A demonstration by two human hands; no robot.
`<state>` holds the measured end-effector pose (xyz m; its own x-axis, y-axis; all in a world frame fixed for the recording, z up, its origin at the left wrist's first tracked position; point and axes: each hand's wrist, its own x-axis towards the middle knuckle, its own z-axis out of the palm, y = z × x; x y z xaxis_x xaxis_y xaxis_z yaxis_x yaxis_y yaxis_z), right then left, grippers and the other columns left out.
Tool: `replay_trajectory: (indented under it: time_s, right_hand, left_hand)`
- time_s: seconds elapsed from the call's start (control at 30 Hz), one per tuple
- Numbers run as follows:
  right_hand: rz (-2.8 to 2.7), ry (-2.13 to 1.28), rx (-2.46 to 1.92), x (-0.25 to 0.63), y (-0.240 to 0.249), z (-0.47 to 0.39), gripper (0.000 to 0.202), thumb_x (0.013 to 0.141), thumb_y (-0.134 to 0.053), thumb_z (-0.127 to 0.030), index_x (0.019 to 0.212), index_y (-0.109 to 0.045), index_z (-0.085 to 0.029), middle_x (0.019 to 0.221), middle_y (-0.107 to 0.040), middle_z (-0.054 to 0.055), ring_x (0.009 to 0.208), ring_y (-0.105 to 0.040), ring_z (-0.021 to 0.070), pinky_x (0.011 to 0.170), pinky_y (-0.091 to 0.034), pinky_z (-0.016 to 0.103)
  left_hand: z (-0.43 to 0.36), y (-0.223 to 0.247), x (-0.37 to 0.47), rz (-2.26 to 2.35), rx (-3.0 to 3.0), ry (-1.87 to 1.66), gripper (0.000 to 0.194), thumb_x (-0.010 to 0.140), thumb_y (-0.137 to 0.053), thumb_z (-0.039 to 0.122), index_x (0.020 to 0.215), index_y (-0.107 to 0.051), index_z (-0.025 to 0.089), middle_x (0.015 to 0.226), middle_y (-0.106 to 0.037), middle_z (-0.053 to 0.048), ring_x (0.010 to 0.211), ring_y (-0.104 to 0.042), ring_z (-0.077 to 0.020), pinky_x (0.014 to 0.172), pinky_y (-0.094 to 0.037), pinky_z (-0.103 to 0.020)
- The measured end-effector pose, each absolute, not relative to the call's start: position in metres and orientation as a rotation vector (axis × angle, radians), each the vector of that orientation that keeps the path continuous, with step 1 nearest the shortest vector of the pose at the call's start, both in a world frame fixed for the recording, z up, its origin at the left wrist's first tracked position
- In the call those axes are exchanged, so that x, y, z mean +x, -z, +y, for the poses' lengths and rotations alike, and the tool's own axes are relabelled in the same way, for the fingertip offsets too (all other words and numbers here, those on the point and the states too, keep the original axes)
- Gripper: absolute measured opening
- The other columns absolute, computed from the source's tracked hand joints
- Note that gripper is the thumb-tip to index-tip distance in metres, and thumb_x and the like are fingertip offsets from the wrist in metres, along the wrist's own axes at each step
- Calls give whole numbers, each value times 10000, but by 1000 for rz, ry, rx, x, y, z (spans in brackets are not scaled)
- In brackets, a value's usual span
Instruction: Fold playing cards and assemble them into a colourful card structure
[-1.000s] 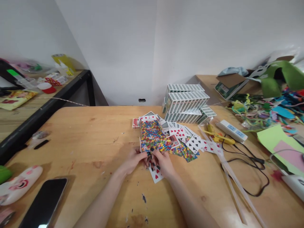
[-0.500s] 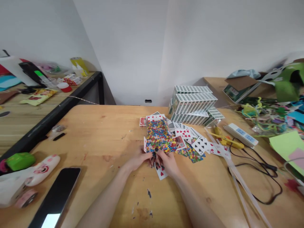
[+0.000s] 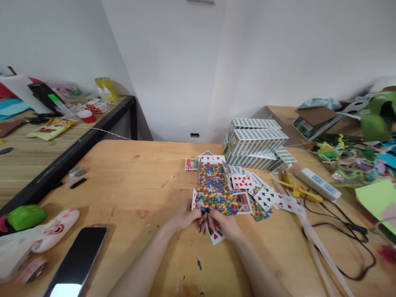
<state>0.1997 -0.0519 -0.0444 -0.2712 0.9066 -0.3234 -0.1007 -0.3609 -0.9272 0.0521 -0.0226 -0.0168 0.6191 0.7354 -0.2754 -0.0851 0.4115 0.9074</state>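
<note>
A joined panel of playing cards [image 3: 213, 177] with colourful patterned backs lies in front of me, with heart faces folded along its far and left edges. My left hand [image 3: 191, 218] pinches the panel's near edge, thumb on top and fingers curled beneath. Right beside it, my right hand [image 3: 223, 225] grips the same edge, and the two thumbs almost touch. A heart card [image 3: 215, 237] sticks out below my right fingers. What the fingertips do under the edge is hidden.
Loose playing cards [image 3: 266, 197] spread to the right, and a red card box [image 3: 192, 164] sits behind. Striped boxes [image 3: 260, 140] are stacked at the back. A yellow glue gun [image 3: 301, 192], a power strip [image 3: 318, 183] and cables lie right; a phone [image 3: 76, 262] lies left.
The view has tilted up a little, so everything sits lower in the picture. Both hands keep their hold on the panel's near edge, with the thumbs now closer together.
</note>
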Motion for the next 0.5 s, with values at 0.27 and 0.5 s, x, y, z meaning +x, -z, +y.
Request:
replay_trajectory:
  time_s: [0.27,0.5]
  right_hand:
    - [-1112,-1733,-1223,201,40,-53,344,738,-464,-375,473,-512,-161,342,-476,-40,271,-309,44,325,-169,185]
    - [-1042,-1782,-1176,201,47,-55,352,747,-439,-379,480,-514,-163,340,-483,-36,270,-319,50,326,-197,185]
  left_hand:
    - [-24,11,47,714,1015,-567,100,596,-429,144,577,-527,137,492,-571,8,393,-540,-105,389,-444,-200]
    - [-27,13,50,717,1017,-550,98,638,-451,167,571,-515,135,480,-566,-5,413,-555,-119,411,-461,-214]
